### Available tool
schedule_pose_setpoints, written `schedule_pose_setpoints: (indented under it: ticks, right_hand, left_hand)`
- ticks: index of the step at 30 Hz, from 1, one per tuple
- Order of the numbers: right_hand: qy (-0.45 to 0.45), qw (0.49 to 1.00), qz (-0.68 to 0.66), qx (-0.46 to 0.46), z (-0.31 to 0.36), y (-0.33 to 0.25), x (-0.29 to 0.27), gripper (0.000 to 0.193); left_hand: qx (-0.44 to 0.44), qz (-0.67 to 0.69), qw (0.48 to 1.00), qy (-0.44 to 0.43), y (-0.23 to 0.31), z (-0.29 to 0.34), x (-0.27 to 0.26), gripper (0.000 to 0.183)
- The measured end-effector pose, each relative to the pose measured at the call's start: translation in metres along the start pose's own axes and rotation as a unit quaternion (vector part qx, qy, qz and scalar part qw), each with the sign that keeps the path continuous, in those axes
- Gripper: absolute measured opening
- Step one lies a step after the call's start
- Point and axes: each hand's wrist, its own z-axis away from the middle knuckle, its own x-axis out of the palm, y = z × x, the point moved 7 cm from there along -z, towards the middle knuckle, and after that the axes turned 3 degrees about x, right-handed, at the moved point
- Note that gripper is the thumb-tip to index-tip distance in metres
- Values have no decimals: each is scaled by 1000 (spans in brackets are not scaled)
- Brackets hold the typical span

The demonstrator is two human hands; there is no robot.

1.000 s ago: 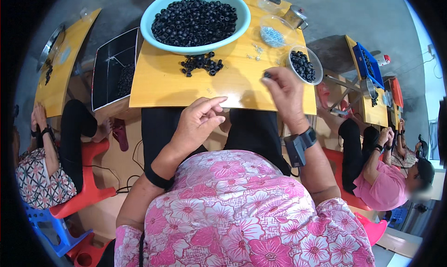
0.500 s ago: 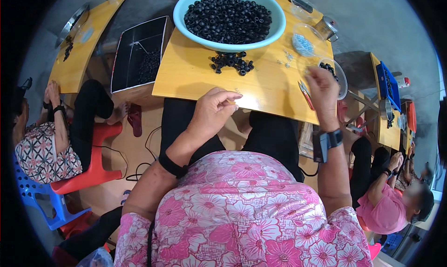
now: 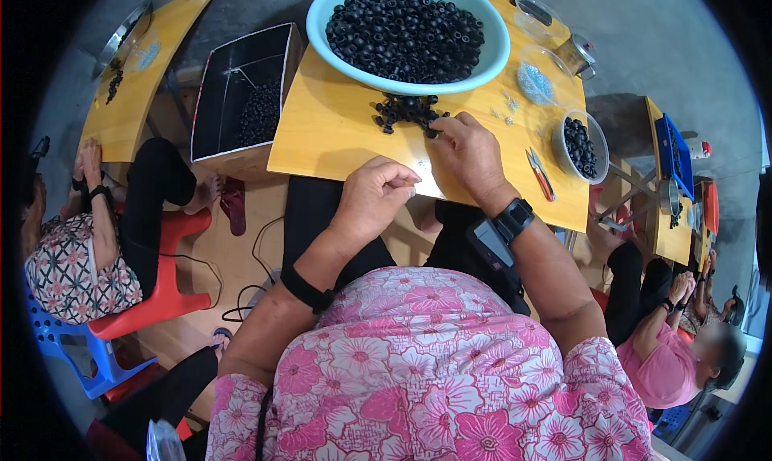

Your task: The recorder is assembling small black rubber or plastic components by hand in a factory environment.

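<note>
At the near edge of the yellow table point(image 3: 322, 131), my left hand point(image 3: 371, 200) has its thumb and forefinger pressed together; whatever lies between them is too small to make out. My right hand point(image 3: 473, 157) reaches to a loose pile of small black ring-like parts point(image 3: 406, 110), its thumb and forefinger pinching one black part point(image 3: 432, 131) at the pile's near right side. Behind the pile, a light-blue basin point(image 3: 386, 81) is heaped with the same black parts. A clear round tub point(image 3: 583, 168) to the right of my right hand holds more of them.
Red-handled snips point(image 3: 541, 176) lie beside the tub. Farther back are a clear tub of tiny pale pieces point(image 3: 535, 83), scattered pale bits point(image 3: 508, 107) and a metal cup point(image 3: 575, 55). A black-lined box point(image 3: 241, 99) stands left of the table. Other people sit at tables on both sides.
My right hand has moved left from above the clear tub to the black pile and pinched a part there. My left hand stays near the table edge, still pinched.
</note>
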Motion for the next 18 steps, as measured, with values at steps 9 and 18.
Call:
schedule_pose_setpoints:
  ticks: [9,18]
  right_hand:
    - [10,998,38,-45,5,-13,-1,18]
    - [-138,855,-445,228,37,8,7,13]
  left_hand:
    - [7,-3,1000,7,1,-1,0,13]
    - [-18,168,985,45,0,1,4,23]
